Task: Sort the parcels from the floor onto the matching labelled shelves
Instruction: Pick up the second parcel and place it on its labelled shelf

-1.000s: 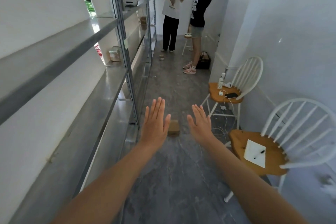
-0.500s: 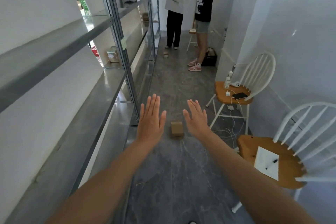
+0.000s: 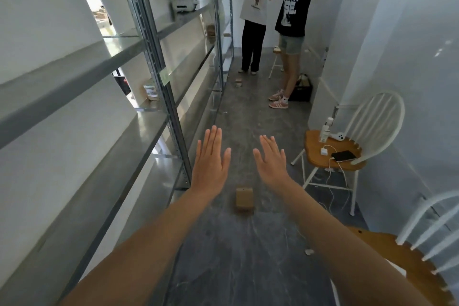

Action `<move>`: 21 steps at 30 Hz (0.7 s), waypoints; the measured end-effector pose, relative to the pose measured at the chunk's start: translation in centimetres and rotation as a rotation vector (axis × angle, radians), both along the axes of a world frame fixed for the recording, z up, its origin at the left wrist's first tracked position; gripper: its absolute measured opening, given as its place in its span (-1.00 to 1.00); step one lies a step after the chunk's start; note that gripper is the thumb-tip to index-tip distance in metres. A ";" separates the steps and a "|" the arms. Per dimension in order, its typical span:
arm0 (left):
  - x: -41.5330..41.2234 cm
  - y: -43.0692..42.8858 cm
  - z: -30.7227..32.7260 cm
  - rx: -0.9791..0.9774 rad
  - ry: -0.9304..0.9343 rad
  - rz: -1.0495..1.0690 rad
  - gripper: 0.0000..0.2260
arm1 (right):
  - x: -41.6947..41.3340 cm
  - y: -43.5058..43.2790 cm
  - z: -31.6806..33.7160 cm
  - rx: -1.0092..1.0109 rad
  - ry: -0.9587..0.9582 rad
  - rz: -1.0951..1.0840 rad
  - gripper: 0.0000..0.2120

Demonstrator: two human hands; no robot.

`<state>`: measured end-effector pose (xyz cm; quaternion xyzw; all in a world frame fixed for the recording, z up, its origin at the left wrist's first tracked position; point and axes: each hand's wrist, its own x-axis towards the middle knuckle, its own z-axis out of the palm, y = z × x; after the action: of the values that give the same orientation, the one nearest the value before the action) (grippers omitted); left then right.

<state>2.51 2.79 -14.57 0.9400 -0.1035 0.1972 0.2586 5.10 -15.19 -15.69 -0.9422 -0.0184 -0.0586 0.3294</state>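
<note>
Reach step, by my reading: left hand [image 3: 210, 163] and right hand [image 3: 271, 162] spread flat, empty; parcel [image 3: 244, 199] lies below between them, so next comes stooping to grip it

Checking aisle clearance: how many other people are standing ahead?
2. A person in a white shirt at the aisle's far end, left; a person in a black shirt beside them, right. More could hide behind them.

The left hand [image 3: 210, 165] and right hand [image 3: 272, 164] are bare; the slender left forearm [image 3: 149, 238] and right forearm [image 3: 335, 236] are uncovered as far as shown.
</note>
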 end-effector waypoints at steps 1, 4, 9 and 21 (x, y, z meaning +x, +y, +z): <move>0.7 -0.5 -0.3 -0.004 0.012 0.007 -0.39 | 0.7 -0.4 -0.2 0.004 -0.002 0.007 -0.47; 2.8 -1.7 -1.1 -0.010 0.049 0.034 -0.45 | 2.8 -1.6 -0.6 0.006 0.011 0.011 -0.47; 5.3 -3.4 -1.3 -0.052 0.044 0.028 -0.46 | 5.2 -2.4 -1.1 0.002 0.039 0.014 -0.48; 14.8 -5.2 -1.3 -0.155 0.108 0.003 -0.46 | 12.7 -2.5 -1.0 -0.037 0.043 -0.003 -0.48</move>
<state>17.29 -2.43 -15.90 0.9265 -0.0725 0.1540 0.3355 17.78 -17.74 -16.65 -0.9492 -0.0110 -0.0386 0.3120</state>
